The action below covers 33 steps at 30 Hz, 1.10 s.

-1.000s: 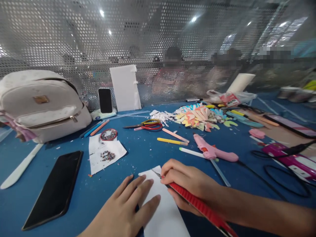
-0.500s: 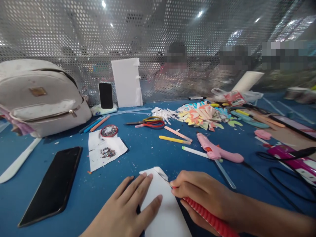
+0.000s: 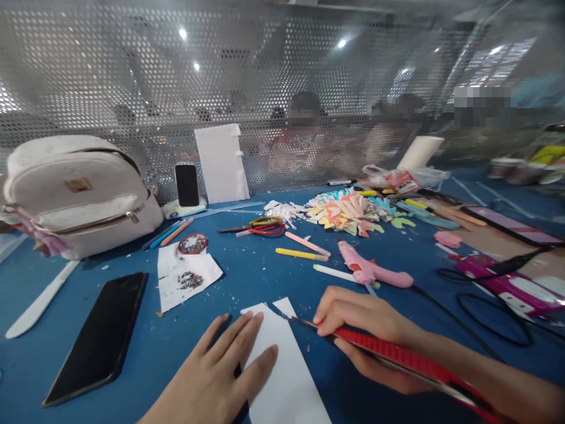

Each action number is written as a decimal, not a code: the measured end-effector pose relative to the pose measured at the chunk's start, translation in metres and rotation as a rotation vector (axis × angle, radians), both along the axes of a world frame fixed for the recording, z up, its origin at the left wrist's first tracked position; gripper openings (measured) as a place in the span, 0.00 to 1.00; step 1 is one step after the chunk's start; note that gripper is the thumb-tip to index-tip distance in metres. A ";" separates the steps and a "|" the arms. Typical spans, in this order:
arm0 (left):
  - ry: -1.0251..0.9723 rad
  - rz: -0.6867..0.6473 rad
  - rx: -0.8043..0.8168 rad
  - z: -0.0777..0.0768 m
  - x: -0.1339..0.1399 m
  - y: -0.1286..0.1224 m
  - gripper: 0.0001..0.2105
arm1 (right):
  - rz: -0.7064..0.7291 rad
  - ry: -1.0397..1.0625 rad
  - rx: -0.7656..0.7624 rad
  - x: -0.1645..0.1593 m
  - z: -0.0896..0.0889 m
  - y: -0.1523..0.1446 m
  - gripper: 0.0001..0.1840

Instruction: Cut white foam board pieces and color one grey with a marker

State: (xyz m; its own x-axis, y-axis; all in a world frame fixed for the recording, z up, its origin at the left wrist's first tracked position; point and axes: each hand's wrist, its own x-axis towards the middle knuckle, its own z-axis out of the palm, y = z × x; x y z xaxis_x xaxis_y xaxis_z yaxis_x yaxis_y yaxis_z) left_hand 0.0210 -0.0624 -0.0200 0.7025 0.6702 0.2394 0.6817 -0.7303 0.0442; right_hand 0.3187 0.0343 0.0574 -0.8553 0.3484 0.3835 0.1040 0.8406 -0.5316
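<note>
At the near edge of a blue table point(image 3: 176, 368), a person's left hand point(image 3: 218, 368) lies palm down over the left side of a narrow white sheet point(image 3: 285, 374), its fingers spread flat and grasping nothing. The sheet lies flat at near centre, pointing away from the person. To its right, the right hand point(image 3: 375, 330) has its fingers closed around a red cutter point(image 3: 392, 351), the blade pointing left toward the sheet's slanted far corner. A small white piece point(image 3: 285, 307) lies just beyond that corner; whether the blade tip touches it, I cannot tell. At near left is a black phone point(image 3: 99, 335). Farther off, a pink glue gun point(image 3: 375, 274) lies on the right, and a white paper bearing dark specks point(image 3: 170, 291) on the left. Beyond are scissors point(image 3: 267, 225) in the middle, a heap of coloured pieces point(image 3: 348, 212) right of them, and a pale backpack point(image 3: 83, 194) at far left. A perforated screen point(image 3: 256, 70) rises behind everything.
</note>
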 end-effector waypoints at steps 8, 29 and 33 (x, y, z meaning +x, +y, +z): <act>0.036 0.016 0.099 0.012 -0.006 -0.008 0.37 | -0.059 0.030 -0.014 -0.003 -0.009 0.003 0.13; 0.136 -0.252 0.388 0.063 0.018 -0.010 0.13 | -0.293 -0.024 -0.327 -0.025 0.030 0.012 0.10; 0.164 -0.225 0.481 0.057 0.040 -0.009 0.11 | -0.318 -0.006 -0.310 -0.029 0.042 0.005 0.08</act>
